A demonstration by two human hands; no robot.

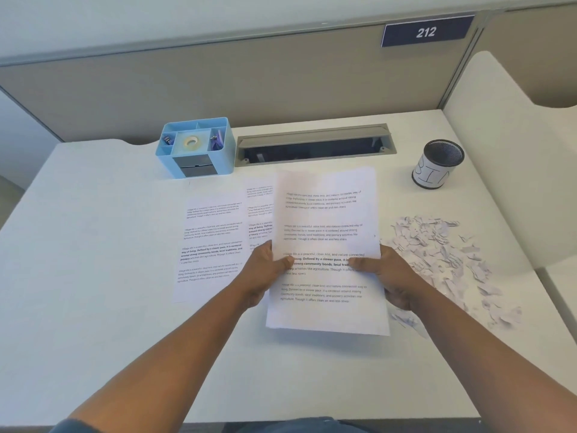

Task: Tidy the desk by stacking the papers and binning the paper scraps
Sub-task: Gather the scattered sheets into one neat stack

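A printed sheet of paper is held above the white desk, gripped at mid-height on both side edges. My left hand pinches its left edge with the thumb on top. My right hand pinches its right edge the same way. Two more printed sheets lie flat on the desk: one to the left, and another partly hidden behind the held sheet. A heap of small paper scraps is spread on the desk to the right. A black mesh cup labelled BIN stands upright at the back right.
A light blue desk organiser with tape and clips stands at the back left. A grey cable slot is open along the desk's back edge. Partition walls enclose the desk at the back and right.
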